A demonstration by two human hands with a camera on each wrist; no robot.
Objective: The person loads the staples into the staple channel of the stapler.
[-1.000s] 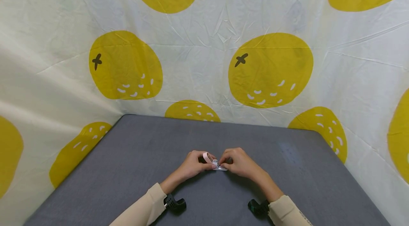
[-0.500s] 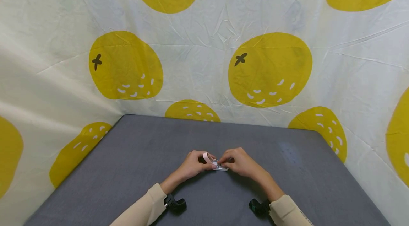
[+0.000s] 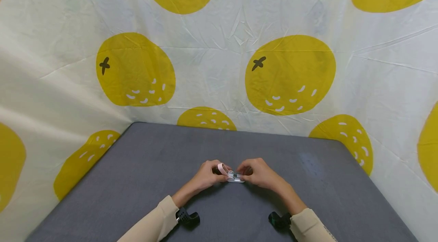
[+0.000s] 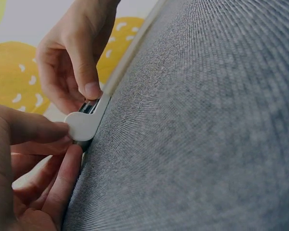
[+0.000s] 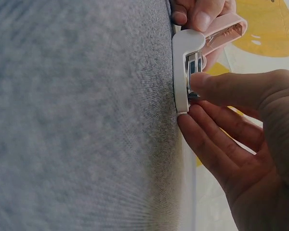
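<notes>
A small white-and-pink stapler (image 3: 235,178) stands on the grey table, its pink top arm (image 5: 226,32) swung up and back. My left hand (image 3: 207,175) grips the hinge end; in the left wrist view its thumb lies against the stapler's round white side (image 4: 84,126). My right hand (image 3: 260,173) is at the other end. In the right wrist view, its thumb rests on the metal staple channel (image 5: 194,65) while other fingers touch the tip of the white base (image 5: 180,82). Whether any staples sit in the channel is too small to tell.
The grey cloth-covered table (image 3: 154,150) reaches back to a white curtain (image 3: 208,74) printed with yellow fruit, which also hangs at both sides. Black wrist camera mounts (image 3: 188,219) sit on both forearms, below beige sleeves.
My right hand has slid slightly right along the stapler, baring more of its metal channel. My left hand and the raised pink arm have stayed almost in place.
</notes>
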